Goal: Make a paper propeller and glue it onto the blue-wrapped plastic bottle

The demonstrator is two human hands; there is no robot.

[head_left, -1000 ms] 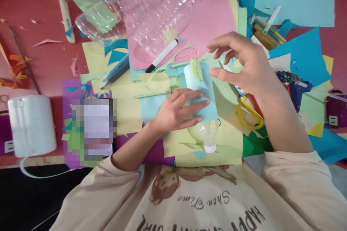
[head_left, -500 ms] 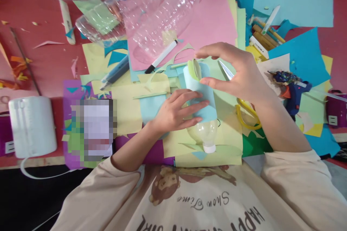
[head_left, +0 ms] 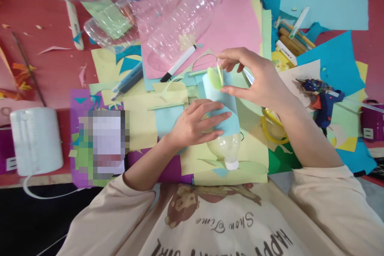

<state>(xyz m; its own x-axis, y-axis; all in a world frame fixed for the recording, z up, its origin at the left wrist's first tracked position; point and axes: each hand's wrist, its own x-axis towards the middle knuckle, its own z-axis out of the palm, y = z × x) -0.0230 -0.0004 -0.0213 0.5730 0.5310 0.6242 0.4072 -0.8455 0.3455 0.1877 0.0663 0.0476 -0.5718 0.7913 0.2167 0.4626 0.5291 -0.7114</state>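
Clear bottles (head_left: 183, 20) on pink paper (head_left: 237, 20); black marker (head_left: 179, 63); blue glue gun (head_left: 325, 102); white roll (head_left: 36, 140)

Both hands (head_left: 195, 124) on paper-wrapped bottle (head_left: 223, 118)

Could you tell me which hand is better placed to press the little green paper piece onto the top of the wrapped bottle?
Probably the right hand: its fingertips are at the green paper piece. The left hand lies flat on the blue-wrapped bottle, steadying it.

A marker (head_left: 179, 63) lay beside a clear bottle (head_left: 187, 18) on paper; a glue gun (head_left: 326, 102) sat right, a roll (head_left: 36, 140) left.
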